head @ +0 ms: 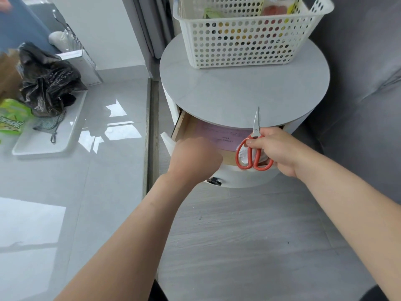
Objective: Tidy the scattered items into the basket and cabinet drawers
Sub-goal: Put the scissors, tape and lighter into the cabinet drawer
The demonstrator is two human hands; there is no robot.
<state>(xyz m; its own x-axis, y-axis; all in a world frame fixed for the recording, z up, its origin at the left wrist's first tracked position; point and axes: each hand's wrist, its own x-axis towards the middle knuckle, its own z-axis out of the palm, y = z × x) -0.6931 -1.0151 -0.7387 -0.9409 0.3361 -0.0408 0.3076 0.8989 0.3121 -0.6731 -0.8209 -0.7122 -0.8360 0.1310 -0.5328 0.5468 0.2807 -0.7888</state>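
Note:
A round white cabinet stands in front of me with its top drawer pulled partly out; a pink sheet lies inside. My right hand grips red-handled scissors, blades pointing up, just over the drawer's right part. My left hand is curled over the drawer's front edge, fingers hidden from me. A white perforated basket with several items in it sits on the cabinet top at the back.
A white tray on the glossy floor at left carries a crumpled black bag and a green snack packet. A white box stands behind it. A grey sofa borders the cabinet on the right.

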